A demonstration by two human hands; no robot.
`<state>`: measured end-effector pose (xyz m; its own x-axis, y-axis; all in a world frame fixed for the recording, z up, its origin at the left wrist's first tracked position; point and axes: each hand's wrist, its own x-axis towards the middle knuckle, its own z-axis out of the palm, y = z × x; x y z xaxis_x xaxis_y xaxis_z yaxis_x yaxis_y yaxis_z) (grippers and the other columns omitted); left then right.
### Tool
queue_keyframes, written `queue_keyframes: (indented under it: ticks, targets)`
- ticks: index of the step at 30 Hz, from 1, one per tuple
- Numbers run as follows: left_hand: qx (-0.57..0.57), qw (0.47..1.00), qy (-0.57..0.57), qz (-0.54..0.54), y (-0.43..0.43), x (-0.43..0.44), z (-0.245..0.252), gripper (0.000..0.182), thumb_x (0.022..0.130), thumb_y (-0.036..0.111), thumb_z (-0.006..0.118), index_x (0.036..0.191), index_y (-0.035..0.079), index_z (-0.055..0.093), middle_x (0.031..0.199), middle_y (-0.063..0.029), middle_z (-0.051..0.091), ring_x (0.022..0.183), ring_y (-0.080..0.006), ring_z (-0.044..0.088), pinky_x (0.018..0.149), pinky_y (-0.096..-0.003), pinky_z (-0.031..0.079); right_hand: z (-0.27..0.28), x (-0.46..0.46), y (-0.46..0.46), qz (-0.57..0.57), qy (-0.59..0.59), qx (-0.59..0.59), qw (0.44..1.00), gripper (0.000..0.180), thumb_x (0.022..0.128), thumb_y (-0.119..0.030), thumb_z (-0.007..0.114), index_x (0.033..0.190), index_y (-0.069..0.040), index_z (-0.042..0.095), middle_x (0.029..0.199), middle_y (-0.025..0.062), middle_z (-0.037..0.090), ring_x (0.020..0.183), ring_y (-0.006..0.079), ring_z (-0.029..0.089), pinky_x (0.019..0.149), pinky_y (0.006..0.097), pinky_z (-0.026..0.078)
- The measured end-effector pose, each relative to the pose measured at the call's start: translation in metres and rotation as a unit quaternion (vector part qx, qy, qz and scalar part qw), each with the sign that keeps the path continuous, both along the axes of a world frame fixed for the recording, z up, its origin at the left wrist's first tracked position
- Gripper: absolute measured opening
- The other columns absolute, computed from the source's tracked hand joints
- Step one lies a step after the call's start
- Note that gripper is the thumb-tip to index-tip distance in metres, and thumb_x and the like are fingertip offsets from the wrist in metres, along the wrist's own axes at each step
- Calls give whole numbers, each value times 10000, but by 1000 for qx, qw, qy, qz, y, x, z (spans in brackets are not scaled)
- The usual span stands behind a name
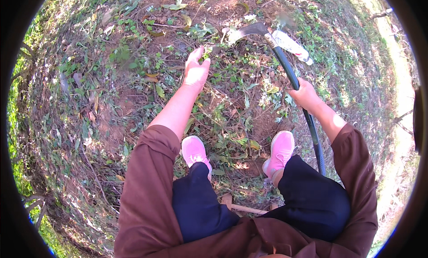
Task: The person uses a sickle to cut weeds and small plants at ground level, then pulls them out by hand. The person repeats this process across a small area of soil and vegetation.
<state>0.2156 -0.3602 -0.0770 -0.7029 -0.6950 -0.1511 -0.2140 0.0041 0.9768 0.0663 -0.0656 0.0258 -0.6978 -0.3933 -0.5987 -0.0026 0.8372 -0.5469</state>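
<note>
My right hand [307,95] grips the long dark handle [286,65] of a sickle about midway along it. The sickle's curved metal blade [249,30] points left, low over the weeds, with its tip lost in glare. My left hand [196,70] is stretched forward over the ground, thumb and fingers apart. Small green weed leaves [208,51] show at the gap between them; whether the fingers touch these leaves is unclear. To the right of the blade lies a clear plastic bottle [291,46] with a white cap.
My pink shoes [195,151] stand apart on soil covered with weeds and cut leaves. Behind them, part of a low wooden frame [249,209] shows between my legs. Bare branches [35,204] stick in at the left rim. A bright pale strip [396,124] runs along the right.
</note>
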Motion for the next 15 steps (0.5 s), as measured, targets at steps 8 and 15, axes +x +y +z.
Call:
queue_keyframes:
  ticks: [8, 15]
  targets:
    - [-309, 930, -96, -175, 37, 10, 6, 576, 784, 94, 619, 1335, 61, 456, 1342, -162, 459, 1228, -317, 440, 1049, -355, 344, 4, -10, -24, 76, 139, -20, 987, 316, 786, -173, 627, 1048, -19, 542, 774, 186, 617, 723, 328, 626, 685, 402, 495]
    - [-326, 941, -37, -87, 21, 6, 13, 578, 778, 63, 604, 1335, 30, 454, 1347, -163, 451, 1242, -326, 427, 1074, -370, 309, 4, -21, -56, 76, 191, -12, 979, 293, 805, -191, 623, 1028, -22, 537, 877, 213, 629, 857, 350, 625, 771, 409, 486]
